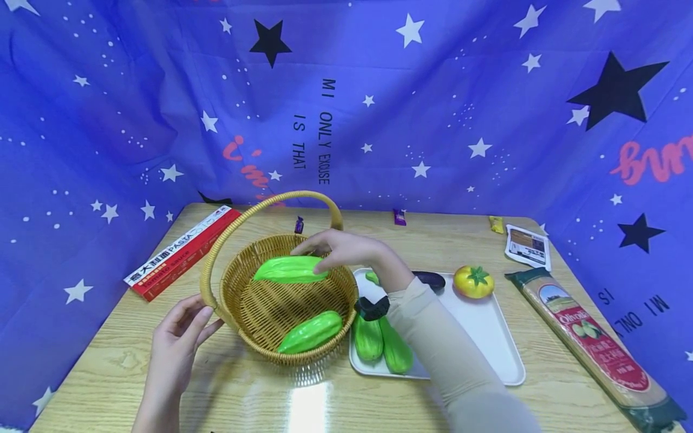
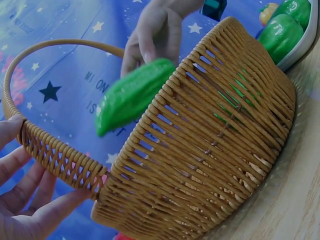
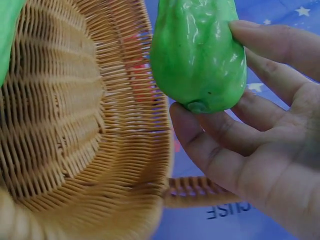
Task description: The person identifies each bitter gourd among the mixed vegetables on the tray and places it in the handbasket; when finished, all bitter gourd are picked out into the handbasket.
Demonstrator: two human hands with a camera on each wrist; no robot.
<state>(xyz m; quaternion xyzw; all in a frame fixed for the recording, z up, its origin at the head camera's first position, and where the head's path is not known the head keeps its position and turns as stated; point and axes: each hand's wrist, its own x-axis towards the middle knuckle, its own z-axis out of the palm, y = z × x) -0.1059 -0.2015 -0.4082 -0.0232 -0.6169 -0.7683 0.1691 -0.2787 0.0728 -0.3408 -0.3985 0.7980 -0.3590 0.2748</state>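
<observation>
My right hand holds a long, glossy green gourd by one end, thumb on one side and fingers on the other. In the left wrist view, this gourd is up above the rim of the wicker basket. A second green gourd lies inside the basket, against its near side. At the left, my left hand grips the foot of the arched basket handle. Its thumb lies against the woven part, with the other fingers around the handle's lower side.
Right of the basket, a white tray carries more green gourds, a dark eggplant and a yellow tomato. A red pasta box lies left, a noodle bag right. Small wrapped candies lie toward the back.
</observation>
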